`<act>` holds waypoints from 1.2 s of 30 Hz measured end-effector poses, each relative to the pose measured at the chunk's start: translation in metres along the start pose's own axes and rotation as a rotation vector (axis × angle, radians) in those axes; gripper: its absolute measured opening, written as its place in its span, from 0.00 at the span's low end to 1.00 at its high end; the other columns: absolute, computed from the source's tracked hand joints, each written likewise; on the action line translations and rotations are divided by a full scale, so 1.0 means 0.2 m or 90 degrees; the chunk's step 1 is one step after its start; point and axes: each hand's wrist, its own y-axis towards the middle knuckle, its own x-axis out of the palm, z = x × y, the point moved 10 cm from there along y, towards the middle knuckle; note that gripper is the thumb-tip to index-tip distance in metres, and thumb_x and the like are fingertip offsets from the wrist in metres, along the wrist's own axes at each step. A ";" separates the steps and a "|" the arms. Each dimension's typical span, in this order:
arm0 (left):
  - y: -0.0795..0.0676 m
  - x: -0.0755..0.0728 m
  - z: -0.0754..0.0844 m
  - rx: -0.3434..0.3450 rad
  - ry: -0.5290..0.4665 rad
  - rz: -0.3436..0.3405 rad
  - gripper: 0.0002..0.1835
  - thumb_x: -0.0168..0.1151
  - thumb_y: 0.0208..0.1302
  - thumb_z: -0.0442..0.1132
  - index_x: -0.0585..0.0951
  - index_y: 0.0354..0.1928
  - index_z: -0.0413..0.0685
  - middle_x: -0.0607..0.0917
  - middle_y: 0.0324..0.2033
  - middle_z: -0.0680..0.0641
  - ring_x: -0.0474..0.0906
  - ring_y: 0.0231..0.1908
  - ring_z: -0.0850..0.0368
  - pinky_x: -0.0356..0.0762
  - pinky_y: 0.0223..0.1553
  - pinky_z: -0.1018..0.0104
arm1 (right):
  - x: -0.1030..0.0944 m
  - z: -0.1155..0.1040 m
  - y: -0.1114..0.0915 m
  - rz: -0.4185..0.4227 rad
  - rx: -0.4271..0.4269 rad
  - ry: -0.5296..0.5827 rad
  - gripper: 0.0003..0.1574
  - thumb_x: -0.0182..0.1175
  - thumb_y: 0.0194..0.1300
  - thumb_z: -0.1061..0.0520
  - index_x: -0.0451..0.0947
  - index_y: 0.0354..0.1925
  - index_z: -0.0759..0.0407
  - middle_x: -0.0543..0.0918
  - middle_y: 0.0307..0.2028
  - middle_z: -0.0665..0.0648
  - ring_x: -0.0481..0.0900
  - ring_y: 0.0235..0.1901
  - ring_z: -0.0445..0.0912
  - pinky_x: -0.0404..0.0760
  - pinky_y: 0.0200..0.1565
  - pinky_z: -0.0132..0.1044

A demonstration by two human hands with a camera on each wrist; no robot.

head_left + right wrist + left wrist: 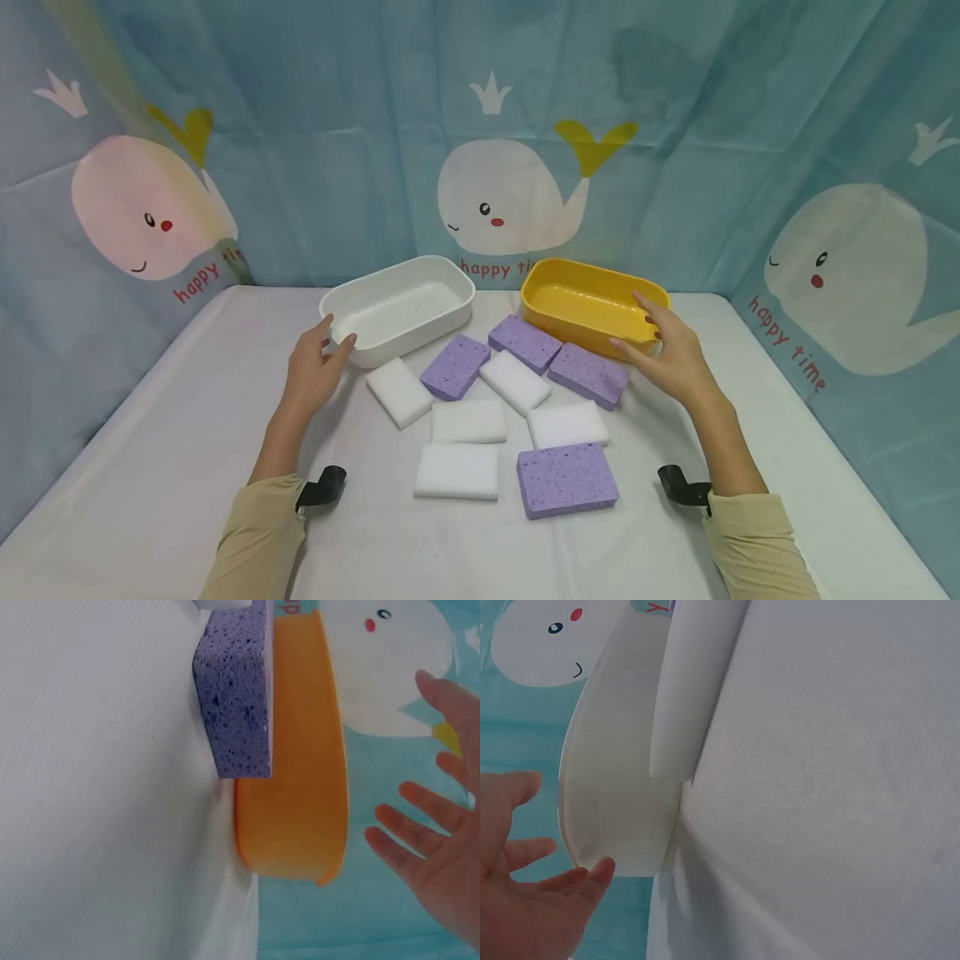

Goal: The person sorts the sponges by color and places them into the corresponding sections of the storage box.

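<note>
1. the left hand (pixel 313 367) has its thumb and fingers spread around the near-left end of the white tray (pixel 420 332), which lies just beyond those fingertips. nothing is pinched; whether a fingertip touches the wall, i cannot tell. so wide a spread seems to suit a broad, rounded end.

2. the right hand (pixel 675 354) is fanned wide too, holding nothing, at the right end of the yellow tray (pixel 577 332). the thumb is toward the front wall and the fingers toward the far side, presumably to straddle the end. contact here is also unclear.

3. the trays sit side by side, slightly apart, their inner ends farther from the fingers than their outer ends. that slant likely gives each hand an easy end to reach.

4. between the two sets of fingers, and nearer the person, lie four purple sponges (pixel 567 481) and five white sponges (pixel 456 471), none in a tray. they rest flat, probably steadiest that way, at mixed angles, some touching.

5. behind the fingers, at each cuff, black wrist cameras (pixel 322 486) jut inward, likely so that they look past the palm toward the fingertips.
</note>
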 end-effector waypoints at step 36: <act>0.00 0.02 -0.20 -0.305 -0.488 0.135 0.35 0.61 0.77 0.31 0.63 0.81 0.43 0.77 0.49 0.51 0.84 0.42 0.66 0.85 0.49 0.79 | 0.25 -0.02 -0.01 -0.121 -0.012 0.107 0.38 0.74 0.68 0.57 0.73 0.70 0.64 0.83 0.60 0.71 0.82 0.58 0.66 0.82 0.63 0.63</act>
